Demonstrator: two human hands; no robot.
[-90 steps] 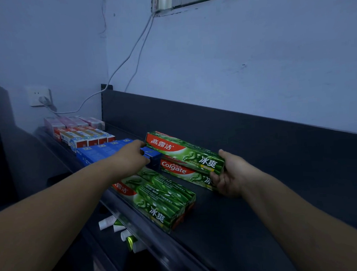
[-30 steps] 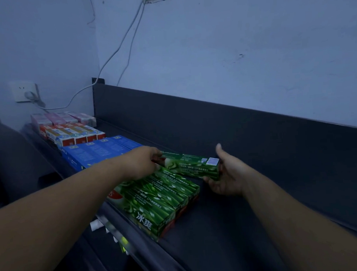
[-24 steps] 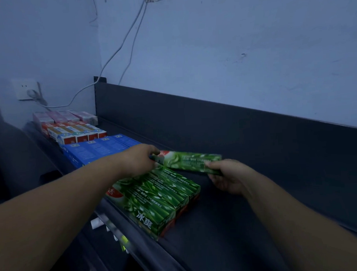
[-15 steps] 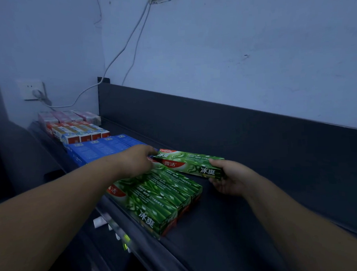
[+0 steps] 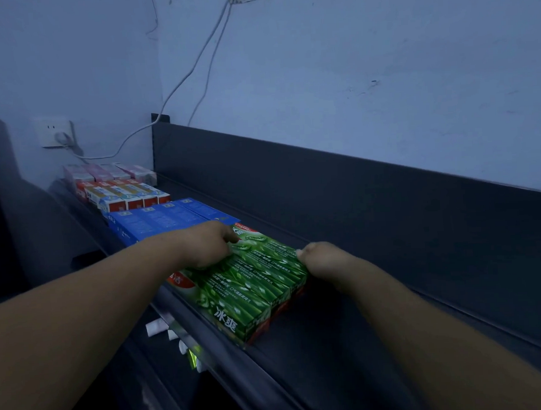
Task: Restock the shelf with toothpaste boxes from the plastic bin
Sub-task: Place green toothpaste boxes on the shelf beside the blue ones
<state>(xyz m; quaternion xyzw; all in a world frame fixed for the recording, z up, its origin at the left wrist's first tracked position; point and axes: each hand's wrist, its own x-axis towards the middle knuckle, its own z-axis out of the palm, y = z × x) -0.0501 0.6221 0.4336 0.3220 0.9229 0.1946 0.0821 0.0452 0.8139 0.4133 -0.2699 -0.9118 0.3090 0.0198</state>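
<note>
Green toothpaste boxes [image 5: 236, 299] lie side by side in a stack on the dark shelf [image 5: 346, 341]. One more green toothpaste box [image 5: 266, 248] lies at the back of that stack, level with the others. My left hand [image 5: 207, 244] grips its left end. My right hand [image 5: 322, 260] grips its right end with curled fingers. The fingertips of both hands are hidden behind the knuckles. The plastic bin is not in view.
Left of the green stack lie blue boxes [image 5: 158, 219], then red and white boxes [image 5: 126, 195], then pink boxes [image 5: 106, 173]. A dark back panel [image 5: 324, 187] runs along the wall. White tubes [image 5: 163, 327] lie on a lower shelf. A plugged wall socket [image 5: 54, 135] is at far left.
The box that both hands held above the stack has been turned and lowered onto the shelf at the back of the green stack. Both hands have stayed on its ends.
</note>
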